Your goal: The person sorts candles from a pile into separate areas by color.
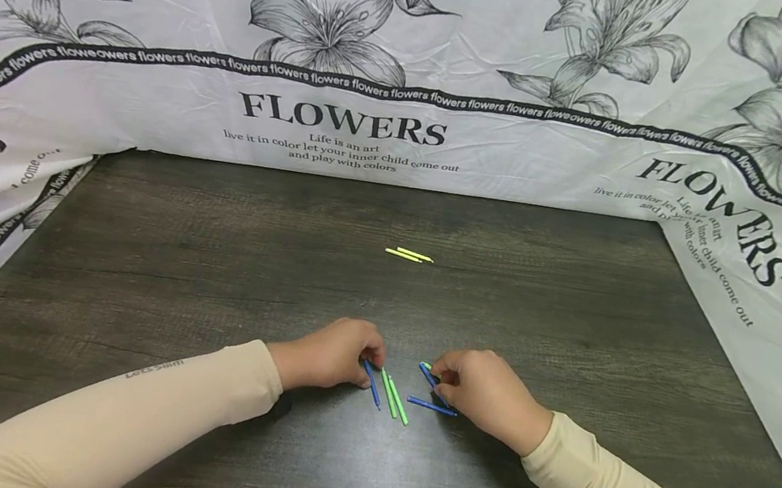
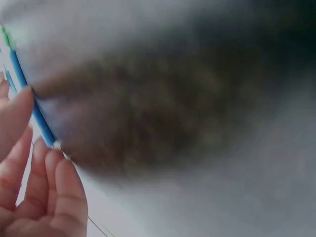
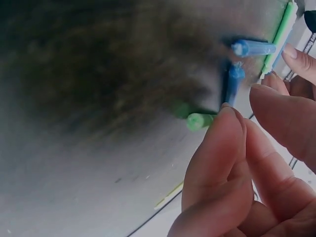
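Near the table's front, my left hand (image 1: 336, 354) has its thumb and fingers about the upper end of a blue candle (image 1: 373, 389). In the left wrist view the thumb overlaps this thin blue candle (image 2: 19, 71), and the other fingertips lie by its pale tip. Beside it, two green candles (image 1: 393, 396) lie close together. My right hand (image 1: 486, 393) curls its thumb and index finger around another blue candle (image 1: 428, 374). A green candle (image 3: 197, 121) pokes out past the index finger, its other end hidden. Below the right hand lies a further blue candle (image 1: 429, 406).
Two yellow candles (image 1: 409, 255) lie side by side farther back on the dark wood-grain table (image 1: 208, 250). White cloth (image 1: 524, 163) printed with flowers and lettering hangs behind the table and along both sides.
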A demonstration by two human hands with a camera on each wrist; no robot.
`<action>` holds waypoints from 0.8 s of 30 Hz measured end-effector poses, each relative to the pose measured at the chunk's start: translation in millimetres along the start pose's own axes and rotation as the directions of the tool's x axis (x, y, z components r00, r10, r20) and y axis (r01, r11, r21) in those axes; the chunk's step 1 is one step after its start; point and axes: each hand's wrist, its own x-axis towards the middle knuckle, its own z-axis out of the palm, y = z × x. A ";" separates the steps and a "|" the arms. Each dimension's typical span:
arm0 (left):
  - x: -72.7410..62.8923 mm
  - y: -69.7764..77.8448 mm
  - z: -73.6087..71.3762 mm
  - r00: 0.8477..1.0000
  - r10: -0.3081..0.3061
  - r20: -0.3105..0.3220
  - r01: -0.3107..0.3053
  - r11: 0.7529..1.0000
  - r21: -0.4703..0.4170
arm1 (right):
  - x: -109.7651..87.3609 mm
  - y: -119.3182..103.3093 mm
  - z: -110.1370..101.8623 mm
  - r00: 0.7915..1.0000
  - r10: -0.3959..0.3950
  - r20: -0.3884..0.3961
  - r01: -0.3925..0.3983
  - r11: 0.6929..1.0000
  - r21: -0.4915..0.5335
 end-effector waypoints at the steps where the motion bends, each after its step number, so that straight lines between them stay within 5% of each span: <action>1: 0.6 -0.4 -1.0 1.000 0.013 0.011 -0.013 1.000 0.006 | 0.0 -0.3 0.2 1.000 -0.001 0.002 0.001 1.000 -0.003; 8: 5.6 -3.0 -6.4 0.992 0.105 0.075 -0.107 0.994 0.022 | 0.1 -2.4 1.2 1.000 0.008 0.011 -0.008 1.000 -0.022; 24: 12.3 -5.3 -11.4 0.968 0.166 0.188 -0.169 0.986 -0.001 | 0.6 -4.1 3.8 1.000 0.013 0.011 -0.013 0.998 -0.057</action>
